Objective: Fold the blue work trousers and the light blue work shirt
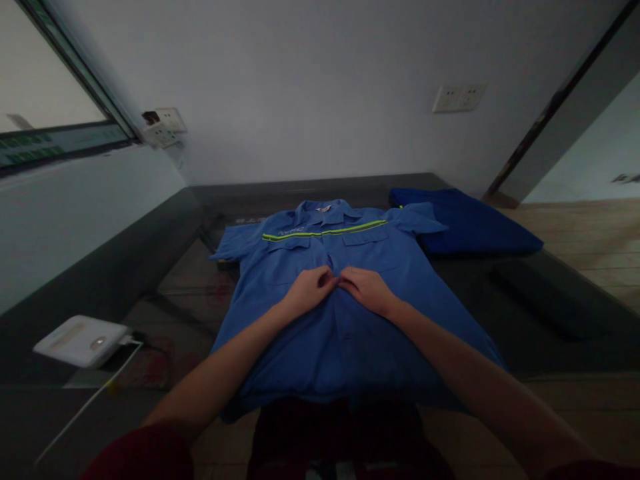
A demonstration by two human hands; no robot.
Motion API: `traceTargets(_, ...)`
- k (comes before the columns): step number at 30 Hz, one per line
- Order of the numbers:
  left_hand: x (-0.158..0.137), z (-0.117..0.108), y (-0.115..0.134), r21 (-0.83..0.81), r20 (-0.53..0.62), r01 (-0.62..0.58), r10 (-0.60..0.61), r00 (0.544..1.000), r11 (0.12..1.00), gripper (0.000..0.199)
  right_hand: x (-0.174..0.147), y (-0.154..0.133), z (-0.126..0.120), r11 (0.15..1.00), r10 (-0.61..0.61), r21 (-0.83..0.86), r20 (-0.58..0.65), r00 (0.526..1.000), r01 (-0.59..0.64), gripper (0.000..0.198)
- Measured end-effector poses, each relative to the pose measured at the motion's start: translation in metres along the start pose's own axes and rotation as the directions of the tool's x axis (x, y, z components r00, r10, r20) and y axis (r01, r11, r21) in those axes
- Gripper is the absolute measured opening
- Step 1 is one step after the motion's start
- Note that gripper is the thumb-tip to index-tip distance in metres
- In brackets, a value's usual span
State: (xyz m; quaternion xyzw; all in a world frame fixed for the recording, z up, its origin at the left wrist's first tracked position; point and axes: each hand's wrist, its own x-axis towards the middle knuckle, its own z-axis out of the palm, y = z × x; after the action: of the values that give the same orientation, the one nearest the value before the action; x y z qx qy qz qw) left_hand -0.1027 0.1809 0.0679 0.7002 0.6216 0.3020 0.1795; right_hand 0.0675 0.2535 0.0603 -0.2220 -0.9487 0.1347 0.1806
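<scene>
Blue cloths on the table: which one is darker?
The cloth at the right; the shirt, with a yellow-green stripe, is a lighter blue.

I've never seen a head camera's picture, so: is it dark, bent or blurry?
Head view: dim overall, the blue shirt darker toward the bottom; head view, too: the table splays outward, suggesting wide-angle stretch; head view again: fine detail is soft, the shirt's chest lettering hard to read.

Left hand (311, 292) and right hand (369, 289) obscure part of the shirt placket (345, 328) — collar label (324, 209) print illegibly small.
</scene>
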Motion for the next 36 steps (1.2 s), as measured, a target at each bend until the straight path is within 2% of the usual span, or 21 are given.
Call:
traceTargets(8,0.006,-0.002,-0.005,-0.030,0.101,0.070,-0.067,0.993,0.997,0.015,0.001,0.001,-0.002,0.998,-0.058,-0.039,0.023,0.998,0.058,0.016)
traceTargets(13,0.006,-0.006,-0.006,-0.092,0.172,0.071,-0.055,0.984,0.993,0.023,0.000,0.005,0.000,0.998,-0.059,0.029,-0.026,0.998,0.059,0.017)
traceTargets(17,0.004,-0.008,-0.002,-0.098,0.169,0.075,-0.057,0.984,0.992,0.032,0.000,0.009,0.003,0.995,-0.046,0.088,-0.071,0.996,0.052,0.018)
traceTargets(22,0.002,-0.005,0.000,-0.066,0.204,0.106,-0.090,0.975,0.992,0.045,-0.001,0.006,0.003,0.998,-0.043,0.045,-0.082,0.996,0.046,0.017)
traceTargets(28,0.001,0.005,-0.001,-0.099,0.169,0.142,-0.124,0.978,0.985,0.037,-0.001,0.003,0.002,0.999,-0.041,-0.002,-0.087,0.995,0.041,0.015)
traceTargets(36,0.002,0.008,-0.003,-0.132,0.157,0.192,-0.171,0.973,0.972,0.033,-0.001,0.004,0.004,0.998,0.005,0.058,-0.108,0.994,0.001,0.006)
